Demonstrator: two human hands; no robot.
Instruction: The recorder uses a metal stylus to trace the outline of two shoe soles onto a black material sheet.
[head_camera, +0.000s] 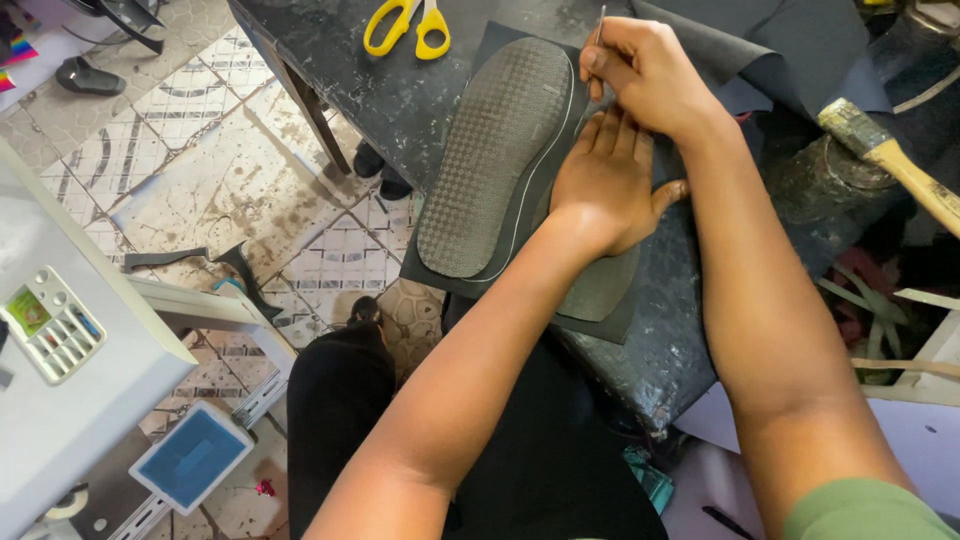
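Yellow-handled scissors (407, 27) at the far edge of the dark bench (350, 80). Wooden-handled hammer (895, 160) off to the right. Patterned tiled floor (230, 190) below, with dark scraps. Grey machine (60, 370) at left, blue tray (192, 458) beside it.

Patterned, stained floor tiles (230, 190) lie beneath a dark, scuffed worktable (400, 90), with a grey-white machine housing (70, 370) at left under even daylight.
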